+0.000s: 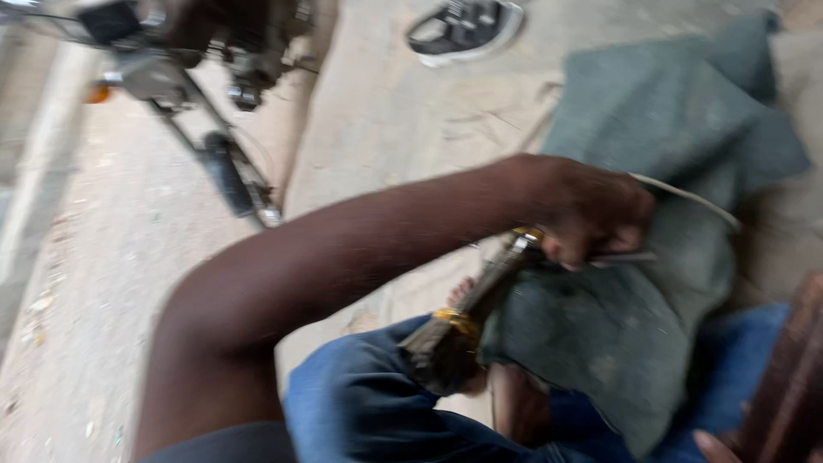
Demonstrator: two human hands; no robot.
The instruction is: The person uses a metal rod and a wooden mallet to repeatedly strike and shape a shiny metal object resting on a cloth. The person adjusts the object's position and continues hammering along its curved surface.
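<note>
My left arm reaches across the view from the lower left. My left hand [591, 214] is closed around the top of a long dark tool with yellow bands [480, 296], pressing it against a dusty green cloth [651, 129] draped over my lap. A thin metal piece [626, 255] sticks out under the fingers, and a pale cord [686, 199] runs from the hand over the cloth. The tool's lower end rests by my knee in blue jeans [360, 403]. At the bottom right edge only a sliver of skin shows, seemingly my right hand [710, 446], beside a brown wooden piece [793, 369]. The picture is blurred.
A motorcycle [197, 77] stands at the upper left on the dusty concrete ground [386, 111]. A dark shoe with a white sole [463, 30] lies at the top middle. Bare toes [463, 293] show behind the tool.
</note>
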